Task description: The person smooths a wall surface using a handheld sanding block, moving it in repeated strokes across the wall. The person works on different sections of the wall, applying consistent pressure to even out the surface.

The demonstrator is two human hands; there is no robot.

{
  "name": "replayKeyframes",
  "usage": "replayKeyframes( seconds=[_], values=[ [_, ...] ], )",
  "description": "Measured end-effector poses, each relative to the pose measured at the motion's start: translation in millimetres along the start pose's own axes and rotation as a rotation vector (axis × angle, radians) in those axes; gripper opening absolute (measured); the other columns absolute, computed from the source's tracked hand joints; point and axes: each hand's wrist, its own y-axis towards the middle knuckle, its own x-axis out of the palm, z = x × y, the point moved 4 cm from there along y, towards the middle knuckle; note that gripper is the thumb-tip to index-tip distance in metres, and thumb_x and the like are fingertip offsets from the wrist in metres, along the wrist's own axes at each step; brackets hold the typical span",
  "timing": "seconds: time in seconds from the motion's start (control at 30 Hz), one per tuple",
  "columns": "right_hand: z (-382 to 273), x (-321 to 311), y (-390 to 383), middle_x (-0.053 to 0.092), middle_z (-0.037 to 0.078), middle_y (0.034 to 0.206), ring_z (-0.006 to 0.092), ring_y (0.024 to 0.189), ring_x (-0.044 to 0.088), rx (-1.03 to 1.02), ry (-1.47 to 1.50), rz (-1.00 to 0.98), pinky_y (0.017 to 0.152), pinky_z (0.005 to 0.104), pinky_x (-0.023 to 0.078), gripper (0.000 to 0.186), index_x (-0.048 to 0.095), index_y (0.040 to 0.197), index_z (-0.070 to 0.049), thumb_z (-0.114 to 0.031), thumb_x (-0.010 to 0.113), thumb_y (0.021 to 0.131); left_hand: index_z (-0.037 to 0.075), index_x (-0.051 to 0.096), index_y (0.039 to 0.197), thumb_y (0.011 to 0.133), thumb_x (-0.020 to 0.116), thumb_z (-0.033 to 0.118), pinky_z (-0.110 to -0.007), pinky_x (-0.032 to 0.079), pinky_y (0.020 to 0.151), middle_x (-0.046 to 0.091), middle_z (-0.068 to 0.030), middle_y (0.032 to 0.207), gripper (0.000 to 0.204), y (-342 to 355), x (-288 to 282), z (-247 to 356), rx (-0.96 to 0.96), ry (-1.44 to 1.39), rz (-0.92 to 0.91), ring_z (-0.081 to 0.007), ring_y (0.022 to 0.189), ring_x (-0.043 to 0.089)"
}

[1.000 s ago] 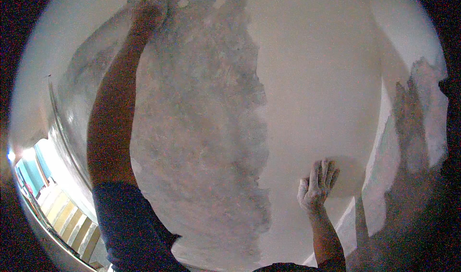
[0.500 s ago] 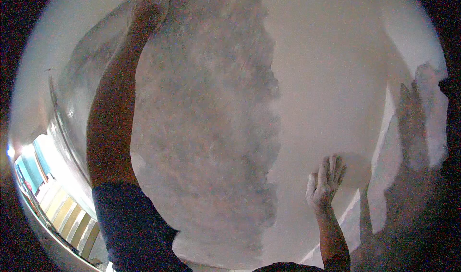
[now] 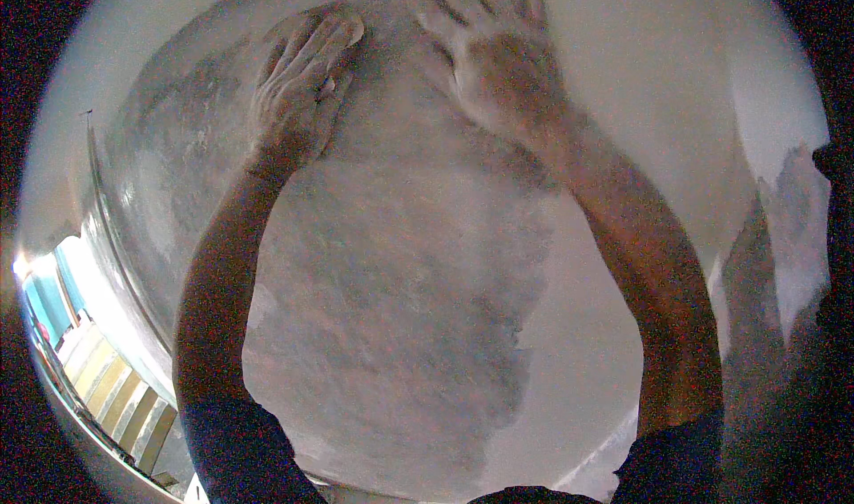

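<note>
A large pale surface (image 3: 614, 264) with a wide, blotchy grey patch (image 3: 391, 282) down its middle fills most of the view. My left hand (image 3: 302, 90) lies flat on the grey patch at the upper left, fingers stretched out and close together, their skin whitened as if with dust. Under its fingertips is a pale rounded edge; whether it is a separate thing I cannot tell. Up to the right, my right hand (image 3: 498, 64) is spread wide over the grey patch's right border, partly smeared by motion. Nothing shows in it.
The surface bends away at the left past a thin dark curved line. Beyond it, at the lower left, are a bright opening (image 3: 111, 277), a blue panel (image 3: 49, 299) and a row of slats or steps (image 3: 111, 384). Dark shadows (image 3: 752, 277) fall at the right.
My right hand has swung from the lower right up to the top middle, its fingers now spread. My left hand has come down from the top edge and is fully in sight.
</note>
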Motion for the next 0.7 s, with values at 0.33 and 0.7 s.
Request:
replayKeyframes(
  seconds=[0.33, 0.7],
  values=[
    [30, -15, 33, 0.061, 0.018, 0.138, 0.0421, 0.136, 0.050, -0.036, 0.124, 0.140, 0.121, 0.0676, 0.017, 0.043, 0.066, 0.129, -0.004, -0.035, 0.061, 0.100, 0.022, 0.055, 0.148, 0.099, 0.059, 0.021, -0.047, 0.032, 0.120, 0.051, -0.0065, 0.155, 0.049, 20, 4, 14, -0.011, -0.104, 0.085, -0.0302, 0.146, 0.043],
    [20, -8, 28, 0.061, 0.019, 0.139, 0.0448, 0.134, 0.051, 0.007, 0.060, 0.101, 0.119, 0.0666, 0.023, 0.048, 0.062, 0.137, -0.006, -0.036, 0.059, 0.101, 0.026, 0.062, 0.141, 0.099, 0.061, 0.024, -0.045, 0.035, 0.119, 0.057, -0.0052, 0.149, 0.042, 21, -5, 6, 0.001, -0.096, 0.111, -0.0298, 0.143, 0.047]
  ],
)
